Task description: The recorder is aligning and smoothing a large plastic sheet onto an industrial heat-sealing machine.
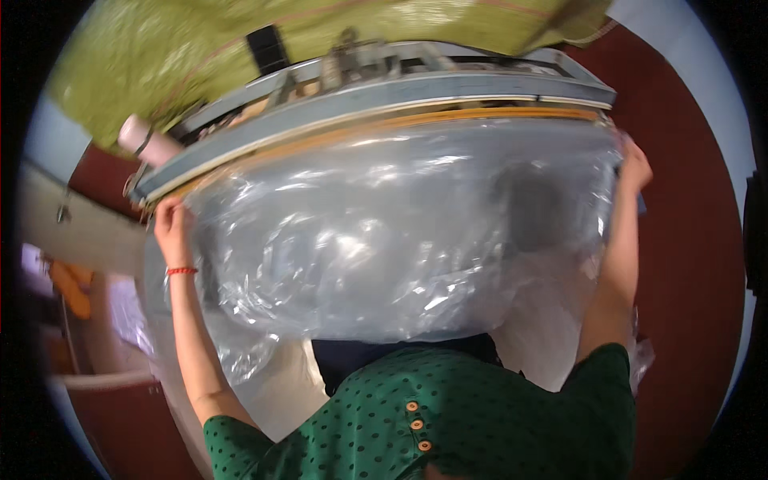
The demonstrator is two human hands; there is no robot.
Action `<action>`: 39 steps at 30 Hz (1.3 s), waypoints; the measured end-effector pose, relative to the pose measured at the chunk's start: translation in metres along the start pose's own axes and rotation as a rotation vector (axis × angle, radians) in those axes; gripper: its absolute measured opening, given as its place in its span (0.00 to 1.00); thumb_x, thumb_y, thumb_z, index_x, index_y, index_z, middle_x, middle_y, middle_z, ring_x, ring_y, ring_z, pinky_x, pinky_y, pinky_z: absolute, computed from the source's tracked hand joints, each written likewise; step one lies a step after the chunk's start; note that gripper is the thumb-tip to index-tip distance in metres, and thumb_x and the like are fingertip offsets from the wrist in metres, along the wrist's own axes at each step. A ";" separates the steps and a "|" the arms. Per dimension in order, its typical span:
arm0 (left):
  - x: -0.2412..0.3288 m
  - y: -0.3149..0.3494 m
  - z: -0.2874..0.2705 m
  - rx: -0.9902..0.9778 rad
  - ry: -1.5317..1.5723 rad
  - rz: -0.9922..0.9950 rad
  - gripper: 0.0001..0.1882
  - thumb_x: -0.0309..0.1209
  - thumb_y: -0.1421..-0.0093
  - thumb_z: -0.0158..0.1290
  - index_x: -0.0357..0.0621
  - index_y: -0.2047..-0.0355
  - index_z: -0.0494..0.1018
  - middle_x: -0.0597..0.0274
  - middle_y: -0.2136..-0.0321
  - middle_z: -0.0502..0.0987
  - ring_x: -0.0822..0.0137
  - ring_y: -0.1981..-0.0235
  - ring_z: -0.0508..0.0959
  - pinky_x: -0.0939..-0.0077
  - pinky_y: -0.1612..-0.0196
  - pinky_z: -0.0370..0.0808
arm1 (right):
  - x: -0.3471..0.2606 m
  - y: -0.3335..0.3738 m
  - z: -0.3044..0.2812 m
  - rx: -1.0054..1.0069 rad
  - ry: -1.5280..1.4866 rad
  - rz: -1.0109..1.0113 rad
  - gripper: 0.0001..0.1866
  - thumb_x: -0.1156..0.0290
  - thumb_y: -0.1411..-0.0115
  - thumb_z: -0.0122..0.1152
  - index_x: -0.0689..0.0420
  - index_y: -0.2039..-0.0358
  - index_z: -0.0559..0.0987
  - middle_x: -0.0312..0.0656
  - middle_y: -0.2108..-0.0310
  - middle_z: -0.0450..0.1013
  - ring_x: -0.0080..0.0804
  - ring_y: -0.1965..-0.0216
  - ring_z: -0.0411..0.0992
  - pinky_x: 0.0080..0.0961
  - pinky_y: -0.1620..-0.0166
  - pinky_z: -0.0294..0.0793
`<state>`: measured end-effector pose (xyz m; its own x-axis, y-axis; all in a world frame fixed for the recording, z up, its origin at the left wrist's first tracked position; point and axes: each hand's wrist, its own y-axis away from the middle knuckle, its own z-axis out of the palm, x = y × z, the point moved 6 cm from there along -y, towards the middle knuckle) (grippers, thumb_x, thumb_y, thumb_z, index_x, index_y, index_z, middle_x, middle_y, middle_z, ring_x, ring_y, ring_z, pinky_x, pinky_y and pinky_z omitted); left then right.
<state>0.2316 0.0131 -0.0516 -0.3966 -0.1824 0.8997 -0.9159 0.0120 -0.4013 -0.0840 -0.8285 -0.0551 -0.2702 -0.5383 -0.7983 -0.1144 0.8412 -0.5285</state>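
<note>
In the head view, a large sheet of clear plastic [376, 232] is stretched across the middle of the scene, between the two hands, with its far edge brought up just beside an orange strip [360, 133]. The sheet's far left corner is held by the left hand [172, 230], whose fingers are pinched together on the film. At the far right corner, the edge of the sheet is gripped by the right hand [634, 170]; its fingers are curled in closely, though their tips are blurred. Both bare forearms are reached outward and away from the body, and a red bracelet [182, 270] is worn on the left wrist.

The plastic is creased and catches bright glare, most of all toward its near side, where it hangs close to the person's green dotted shirt [368, 416], on which three buttons [417, 425] can be seen. Beyond the orange strip, a long grey metal frame [384, 94] is set from left to right, with metal parts lying within it. A pink roll [152, 142] is placed at the frame's left end. On the far side, a yellow-green tarp [176, 60] is spread, and a black object [267, 50] is seen against it, near the frame.
</note>
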 end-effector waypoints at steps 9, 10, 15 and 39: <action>0.103 0.078 0.020 -0.112 0.088 0.011 0.03 0.22 0.46 0.47 0.42 0.70 0.67 0.71 0.72 0.69 0.80 0.70 0.68 0.87 0.66 0.66 | -0.252 0.149 0.048 -0.372 -0.232 -0.558 0.17 0.62 0.45 0.52 0.57 0.58 0.73 0.43 0.58 0.69 0.32 0.57 0.66 0.25 0.53 0.63; 0.110 0.083 0.019 -0.116 0.092 0.005 0.03 0.21 0.46 0.47 0.41 0.70 0.67 0.70 0.72 0.69 0.80 0.69 0.68 0.86 0.65 0.66 | -0.286 0.195 0.070 -0.639 -0.309 -0.584 0.15 0.64 0.46 0.53 0.56 0.59 0.72 0.42 0.59 0.68 0.31 0.58 0.66 0.24 0.53 0.63; 0.144 0.102 0.012 -0.186 -0.165 0.205 0.08 0.21 0.50 0.49 0.39 0.67 0.67 0.66 0.69 0.70 0.74 0.65 0.70 0.82 0.60 0.66 | -0.411 0.408 0.120 -1.059 -0.673 -0.969 0.18 0.63 0.53 0.61 0.59 0.64 0.73 0.43 0.65 0.70 0.34 0.62 0.68 0.28 0.59 0.68; 0.108 0.178 0.331 -1.038 0.261 -0.215 0.26 0.35 0.44 0.48 0.35 0.49 0.58 0.58 0.56 0.68 0.69 0.56 0.68 0.77 0.52 0.64 | -0.023 0.087 0.051 -0.540 -0.071 -0.146 0.10 0.67 0.51 0.60 0.63 0.76 0.76 0.37 0.80 0.73 0.19 0.75 0.67 0.17 0.69 0.65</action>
<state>0.0465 -0.3300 -0.0824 -0.1109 -0.0672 0.9916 -0.5256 0.8507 -0.0012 -0.0389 -0.7454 -0.0974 -0.1517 -0.6373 -0.7556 -0.6237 0.6548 -0.4270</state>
